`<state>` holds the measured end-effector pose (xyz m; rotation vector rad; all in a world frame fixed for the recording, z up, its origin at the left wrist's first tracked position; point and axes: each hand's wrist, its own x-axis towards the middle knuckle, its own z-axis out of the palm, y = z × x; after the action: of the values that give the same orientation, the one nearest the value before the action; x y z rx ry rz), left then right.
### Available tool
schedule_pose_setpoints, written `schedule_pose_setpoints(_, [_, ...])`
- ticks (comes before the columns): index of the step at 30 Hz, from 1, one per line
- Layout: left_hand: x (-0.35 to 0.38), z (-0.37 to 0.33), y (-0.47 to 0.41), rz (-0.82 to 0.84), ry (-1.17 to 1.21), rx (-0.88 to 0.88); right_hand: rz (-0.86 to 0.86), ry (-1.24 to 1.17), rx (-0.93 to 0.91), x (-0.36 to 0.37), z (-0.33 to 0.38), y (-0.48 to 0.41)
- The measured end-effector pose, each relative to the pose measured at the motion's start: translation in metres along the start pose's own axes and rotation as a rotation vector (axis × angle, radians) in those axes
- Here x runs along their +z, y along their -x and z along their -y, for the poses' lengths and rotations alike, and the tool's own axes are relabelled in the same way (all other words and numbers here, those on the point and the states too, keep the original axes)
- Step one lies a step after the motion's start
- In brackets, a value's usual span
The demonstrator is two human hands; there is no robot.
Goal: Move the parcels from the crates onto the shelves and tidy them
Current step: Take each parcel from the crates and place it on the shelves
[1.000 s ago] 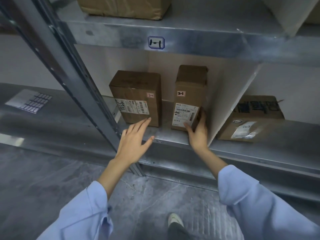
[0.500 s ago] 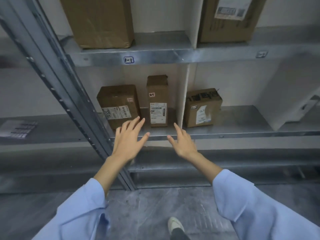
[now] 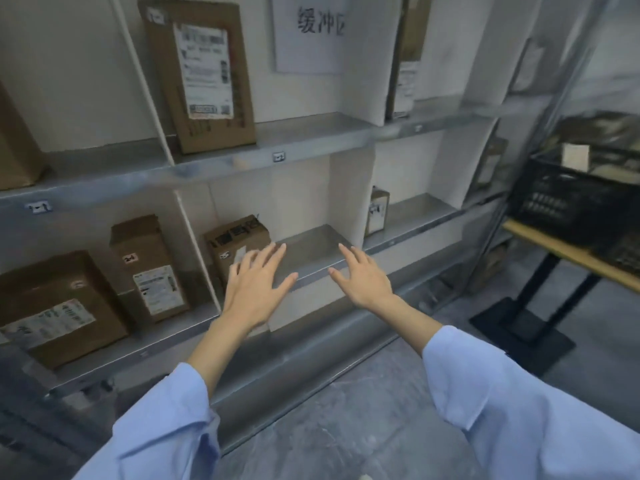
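The big shelves [image 3: 311,133] hold brown parcels [image 3: 204,74], some up high, some down low. A black crate [image 3: 575,202] sits on the tabletop [image 3: 568,252] to my right. My left hand [image 3: 254,289] and right hand [image 3: 363,277] float empty, fingers [image 3: 277,252] spread wide.

Head view, facing metal shelving. My left hand [image 3: 254,289] and right hand [image 3: 362,277] are both spread flat, palms down, holding nothing, in front of the lower shelf [image 3: 311,251]. Small brown parcel [image 3: 235,245] sits on that shelf just behind my left fingers. Left of a white divider [image 3: 197,251]: tall parcel [image 3: 149,268] and a wide parcel [image 3: 59,306]. Upper shelf [image 3: 311,133] carries a tall labelled parcel [image 3: 201,71]. Black crate [image 3: 581,195] stands on a table [image 3: 568,251] at right. Paper sign [image 3: 311,32] on the wall.
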<state>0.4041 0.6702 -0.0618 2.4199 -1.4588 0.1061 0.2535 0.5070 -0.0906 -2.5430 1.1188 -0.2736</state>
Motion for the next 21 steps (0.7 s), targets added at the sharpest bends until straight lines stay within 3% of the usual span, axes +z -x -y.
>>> schedule_pose_setpoints(12, [0.047,-0.250,-0.136,0.049,0.080,0.484,-0.233,-0.062,0.395,-0.136,-0.227,0.021])
schedule_pose_setpoints(21, [0.105,-0.483,-0.239,0.028,0.150,0.632,-0.297,-0.009,0.518,-0.257,-0.438,0.011])
